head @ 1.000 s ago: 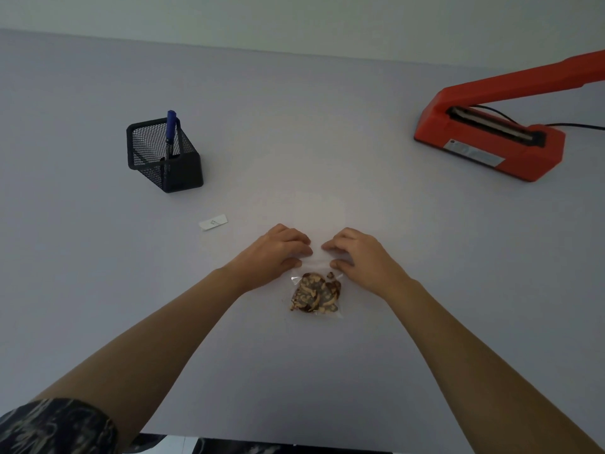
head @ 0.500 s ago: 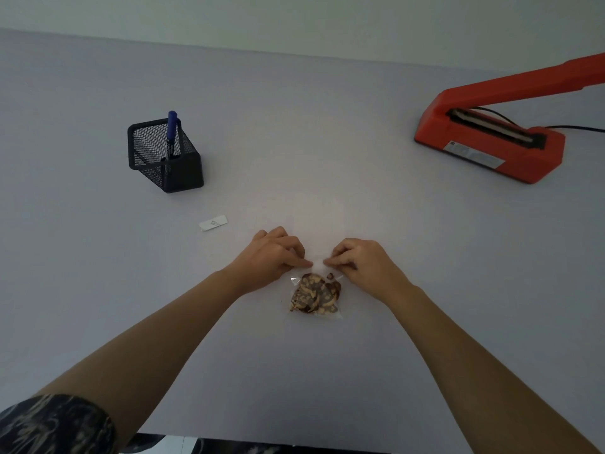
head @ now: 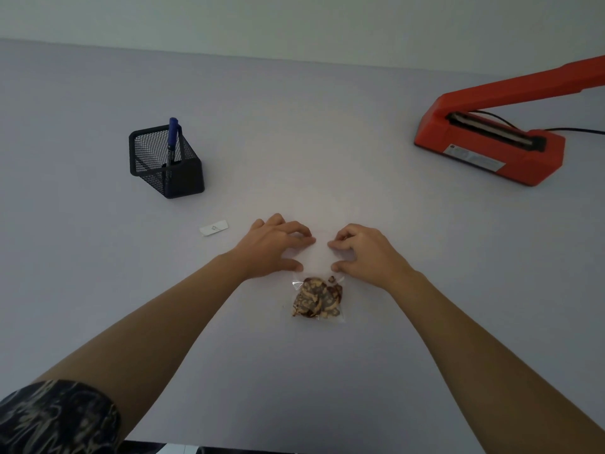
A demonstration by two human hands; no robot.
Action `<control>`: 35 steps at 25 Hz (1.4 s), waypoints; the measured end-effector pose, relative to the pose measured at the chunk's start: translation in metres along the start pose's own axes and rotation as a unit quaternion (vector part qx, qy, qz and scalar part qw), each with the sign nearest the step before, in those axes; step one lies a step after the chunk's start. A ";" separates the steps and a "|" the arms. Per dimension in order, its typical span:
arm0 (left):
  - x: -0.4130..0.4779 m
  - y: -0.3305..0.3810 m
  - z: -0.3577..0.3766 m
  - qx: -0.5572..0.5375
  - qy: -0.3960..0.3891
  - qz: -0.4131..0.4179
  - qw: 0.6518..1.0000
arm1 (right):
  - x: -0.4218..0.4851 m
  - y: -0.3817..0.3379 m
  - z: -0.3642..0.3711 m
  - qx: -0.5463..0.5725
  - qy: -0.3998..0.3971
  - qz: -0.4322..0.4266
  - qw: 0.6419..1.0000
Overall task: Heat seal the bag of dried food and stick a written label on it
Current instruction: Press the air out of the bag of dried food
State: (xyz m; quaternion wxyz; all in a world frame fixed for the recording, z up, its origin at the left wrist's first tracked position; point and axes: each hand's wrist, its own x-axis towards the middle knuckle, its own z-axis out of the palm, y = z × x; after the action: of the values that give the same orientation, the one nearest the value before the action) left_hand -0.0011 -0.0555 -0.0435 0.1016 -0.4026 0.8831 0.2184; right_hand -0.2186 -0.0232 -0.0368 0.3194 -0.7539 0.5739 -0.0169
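Note:
A small clear bag (head: 319,257) lies flat on the grey table (head: 98,257), with brown dried food (head: 317,298) bunched in its near half. My left hand (head: 275,249) and my right hand (head: 368,253) face each other over the bag's empty far half. Arched fingertips and thumbs of both hands press on the plastic, left and right of its middle. A small white label (head: 214,227) lies on the table left of my left hand. The red heat sealer (head: 491,149) stands at the far right with its arm (head: 540,81) raised.
A black mesh pen holder (head: 167,162) at the far left holds a blue pen (head: 172,139). A black cable (head: 576,129) runs from the sealer off the right edge. The table's near edge shows at the bottom of the view.
Half a second ago both hands were bunched with fingers pinched together at the bag's top. Now the fingers have spread apart and reach farther up the plastic. The bag has not shifted.

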 end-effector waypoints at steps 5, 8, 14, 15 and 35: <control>0.008 -0.003 -0.009 -0.012 -0.011 -0.034 0.999 | 0.004 0.001 -0.003 -0.002 0.002 0.008 1.000; 0.011 -0.004 -0.013 -0.003 -0.014 -0.049 0.999 | 0.007 0.003 -0.006 -0.005 0.002 0.003 1.000; 0.013 -0.007 -0.013 -0.003 -0.022 -0.068 0.997 | 0.008 0.007 -0.008 0.009 -0.001 -0.005 1.000; 0.013 -0.008 -0.014 0.000 -0.023 -0.070 0.997 | 0.009 0.007 -0.009 0.011 -0.004 -0.005 1.000; 0.031 0.018 -0.047 -0.052 0.041 -0.097 0.993 | 0.015 0.005 -0.025 0.219 0.113 0.131 0.960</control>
State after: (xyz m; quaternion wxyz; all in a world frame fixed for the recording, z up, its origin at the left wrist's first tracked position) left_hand -0.0351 -0.0883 -0.0076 0.0651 -0.4994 0.8309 0.2365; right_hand -0.2271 -0.0485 -0.0248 0.4089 -0.5771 0.6821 -0.1856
